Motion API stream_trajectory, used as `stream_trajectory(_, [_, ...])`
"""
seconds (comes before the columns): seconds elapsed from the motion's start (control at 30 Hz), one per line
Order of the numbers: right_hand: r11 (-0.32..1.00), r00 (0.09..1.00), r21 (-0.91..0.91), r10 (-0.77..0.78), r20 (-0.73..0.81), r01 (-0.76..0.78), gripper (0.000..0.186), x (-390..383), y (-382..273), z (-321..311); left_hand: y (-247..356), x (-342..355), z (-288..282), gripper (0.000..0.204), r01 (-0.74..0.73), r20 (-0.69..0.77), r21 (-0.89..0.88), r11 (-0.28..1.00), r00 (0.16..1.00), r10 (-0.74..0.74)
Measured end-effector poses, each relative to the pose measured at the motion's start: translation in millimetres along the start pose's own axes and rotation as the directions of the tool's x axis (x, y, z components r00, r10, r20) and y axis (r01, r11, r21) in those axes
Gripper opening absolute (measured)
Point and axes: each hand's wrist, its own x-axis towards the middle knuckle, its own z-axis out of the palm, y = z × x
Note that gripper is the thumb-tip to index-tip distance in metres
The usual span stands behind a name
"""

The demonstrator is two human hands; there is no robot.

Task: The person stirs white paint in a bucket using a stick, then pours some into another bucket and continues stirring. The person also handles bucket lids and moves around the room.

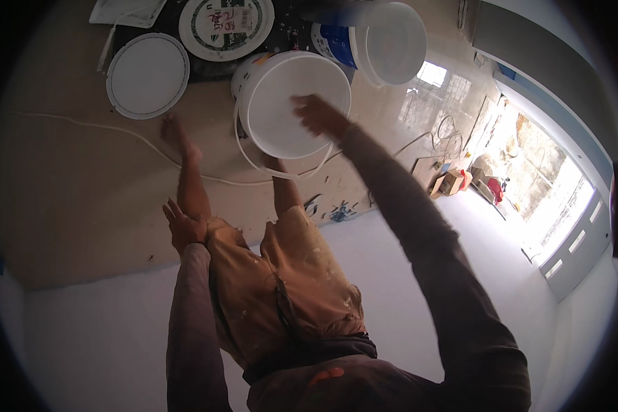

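My right hand (319, 117) reaches over the mouth of a large white bucket (245, 82). Motion blurs its fingers, so I cannot make out whether they hold anything. Everything inside this bucket looks plain white, and its pale handle (255, 163) hangs down on the near side. On my left knee rests my left hand (182, 226), fingers spread and nothing in it. A round white lid (147, 77) lies left of the bucket. Behind the bucket sits another round lid (226, 48) with a green printed ring.
A second bucket (335, 44) with a blue label stands at the back right. At the far left is a white tray (137, 15) with a thin-handled tool (106, 49). A pale cord (134, 135) crosses the floor. A cardboard box (450, 182) stands near the bright doorway (539, 178).
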Motion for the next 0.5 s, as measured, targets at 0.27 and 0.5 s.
stream_trajectory(0.27, [0.151,0.941,-0.936,-0.069,-0.331,-0.318,0.052,-48,113,33,7,-1,-2,0.084,0.019,0.026,-0.027,0.999,0.999,-0.018])
stream_trajectory(0.5, [0.126,0.905,-0.981,-0.416,0.085,0.15,0.041,-8,31,53,5,-2,3,0.085,0.024,0.038,-0.004,1.0,0.999,-0.023])
